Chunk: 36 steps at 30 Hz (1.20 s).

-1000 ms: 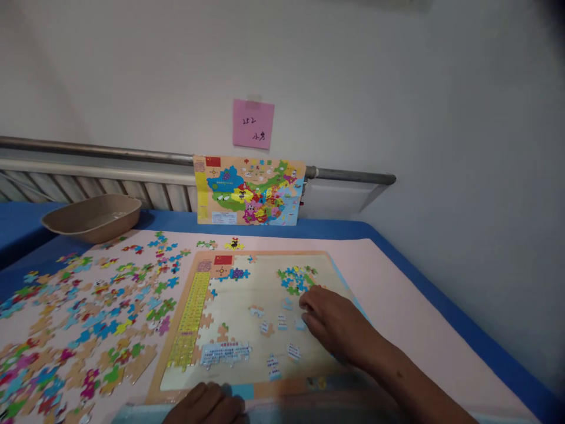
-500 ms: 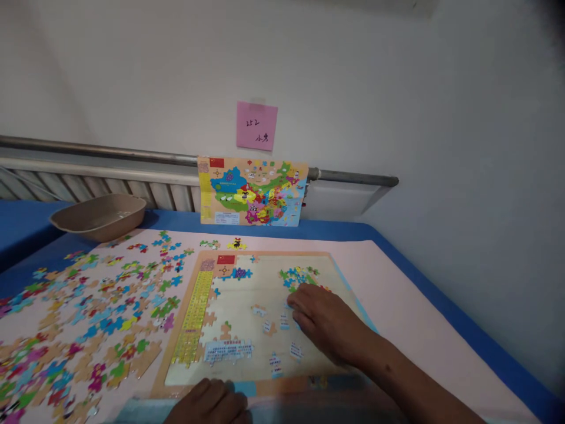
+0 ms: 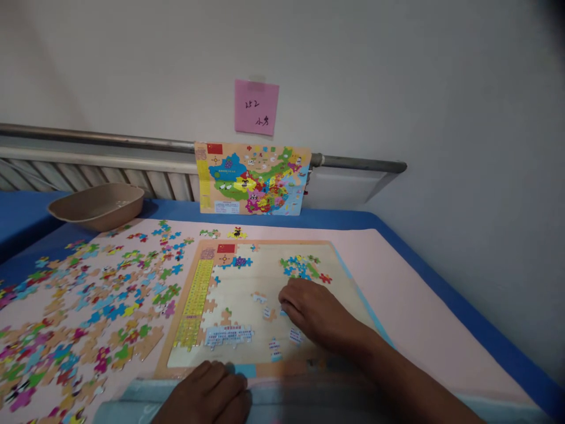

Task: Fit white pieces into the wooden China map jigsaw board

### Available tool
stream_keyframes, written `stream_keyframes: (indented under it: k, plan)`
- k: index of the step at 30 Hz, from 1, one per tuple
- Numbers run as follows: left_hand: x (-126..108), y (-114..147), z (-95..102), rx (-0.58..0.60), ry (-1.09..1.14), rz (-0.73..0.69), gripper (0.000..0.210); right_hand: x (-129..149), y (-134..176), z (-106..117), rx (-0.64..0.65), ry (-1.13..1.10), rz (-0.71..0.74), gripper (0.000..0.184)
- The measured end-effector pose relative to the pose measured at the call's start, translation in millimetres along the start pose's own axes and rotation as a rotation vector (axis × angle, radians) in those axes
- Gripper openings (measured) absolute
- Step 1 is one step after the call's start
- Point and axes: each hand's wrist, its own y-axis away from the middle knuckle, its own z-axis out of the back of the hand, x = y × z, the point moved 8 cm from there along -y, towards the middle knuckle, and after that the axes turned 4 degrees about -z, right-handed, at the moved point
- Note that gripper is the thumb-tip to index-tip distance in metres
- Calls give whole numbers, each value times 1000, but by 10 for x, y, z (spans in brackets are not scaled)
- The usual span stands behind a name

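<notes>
The left hand is lying by the puzzle board's near edge, knuckles up, fingers curled; whether it is gripping anything, I cannot tell. The right hand is arching over the board's middle, thumb and fingers close together, hiding whatever they may be holding. Text pieces nearby are showing print too small to read. Loose puzzle pieces are covering the left side. Beyond, a map sheet is standing upright; above it, a pink note is reading "252".
</notes>
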Motion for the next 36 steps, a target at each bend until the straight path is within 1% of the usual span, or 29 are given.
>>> stream_keyframes:
  k: [2, 5, 8, 12, 15, 16, 20, 21, 25, 28, 31, 34, 36]
  plan:
    - [-3, -14, 16, 4, -2, 3, 48, 17, 30, -7, 25, 9, 19, 16]
    - [-8, -9, 12, 11, 13, 7, 44, 78, 96, -34, 96, 14, 54, 14]
    - [-12, 7, 3, 28, 28, -2, 42, 125, 158, -41, 153, 6, 61, 15]
    - [-7, 3, -6, 91, 63, -9, 40, 169, 220, 2, 147, -35, 68, 12]
    - [-12, 6, -30, 113, 77, 0, 41, 185, 264, -21, 177, -47, 65, 15]
    - [-18, 16, -45, 104, 78, 3, 41, 189, 275, -36, 191, -44, 65, 17]
    - [-23, 121, -104, -21, 78, 46, 44, 212, 293, -53, 202, -18, 69, 19]
    - [-21, 159, -135, -33, 80, 59, 45, 220, 293, -55, 209, -8, 68, 20]
    - [-34, 271, -250, -18, 85, 66, 44, 258, 299, -77, 252, 40, 50, 22]
    - [-38, 269, -257, -12, 96, 58, 45, 311, 306, -98, 240, 60, 70, 22]
    - [-29, 194, -185, -21, 100, 48, 47, 354, 310, -123, 193, 45, 107, 20]
    - [-35, 128, -164, 45, 118, 25, 47, 352, 310, -157, 140, 34, 135, 24]
    - [-35, 128, -168, 62, 129, 28, 49, 339, 313, -175, 104, 29, 153, 25]
